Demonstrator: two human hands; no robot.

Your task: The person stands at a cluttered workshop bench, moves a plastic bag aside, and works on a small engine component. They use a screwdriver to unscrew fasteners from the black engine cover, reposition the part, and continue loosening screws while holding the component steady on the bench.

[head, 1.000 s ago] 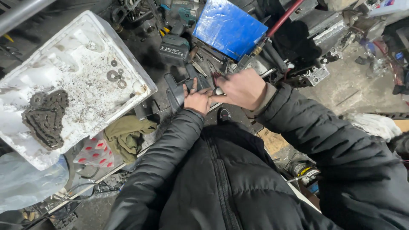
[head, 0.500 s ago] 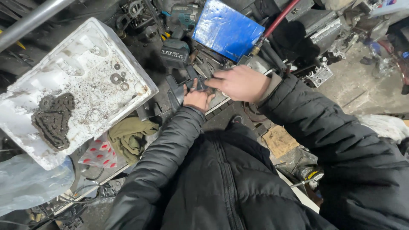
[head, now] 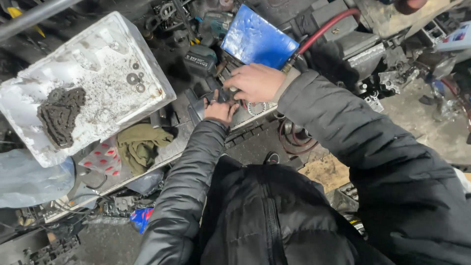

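Two hands meet in the head view over a small dark metal part [head: 219, 96] on the cluttered bench [head: 162, 152]: the left hand [head: 219, 111] pinches it from below with curled fingers, while the right hand [head: 255, 82] presses down from above, its fingers bent, though whether they grip anything I cannot tell. I judge the greasy part could slip into the clutter, or a finger be pinched. Compared with one second ago, the hands have hardly moved, and the white tray [head: 93, 83] with the chain [head: 60, 115] lies the same.
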